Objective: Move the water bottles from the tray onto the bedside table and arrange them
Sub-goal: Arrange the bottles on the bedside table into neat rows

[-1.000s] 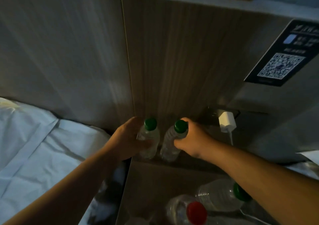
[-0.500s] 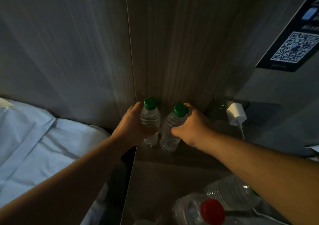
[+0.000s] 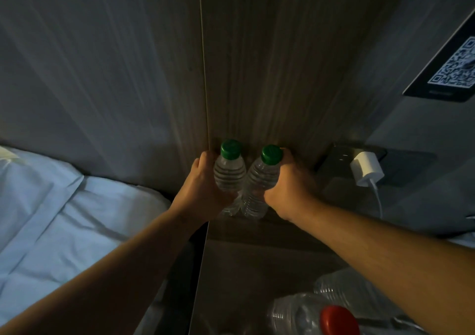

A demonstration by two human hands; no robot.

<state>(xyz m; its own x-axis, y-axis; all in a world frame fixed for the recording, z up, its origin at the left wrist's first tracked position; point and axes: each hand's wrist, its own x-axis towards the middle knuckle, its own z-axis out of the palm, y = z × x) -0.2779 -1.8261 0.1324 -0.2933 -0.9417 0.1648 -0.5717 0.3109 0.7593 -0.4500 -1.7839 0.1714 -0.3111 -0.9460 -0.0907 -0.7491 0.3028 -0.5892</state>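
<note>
**Two green-cap bottles being set at the back of the surface**

- Step, as I read it: placing and lining up.
- The left hand (image 3: 203,190) is wrapped round the left bottle (image 3: 229,174). The right hand (image 3: 290,188) is wrapped round the right bottle (image 3: 258,183).
- Both bottles stand left of the charger (image 3: 367,167), against the wall panel. Their shoulders touch. The right one leans slightly toward its neighbour.
- Next move, my call:
  - Seat both bases flat on the surface (image 3: 244,262) and square up the lean.
  - Let go without knocking either bottle over.
  - Reach for the red-cap bottle (image 3: 303,314) and the clear bottle (image 3: 341,288), both lying below the charger at the frame bottom.
- Hard to read:
  - The left bottle's base sits behind the left hand, so I can't tell whether it is down yet.
  - The fingers on the far side of both bottles are hidden.
  - I can't pick out a tray in this dim light.
  - The red-cap bottle is cut by the frame edge.
  - The right forearm covers part of the clear bottle, and its cap doesn't show.
</note>
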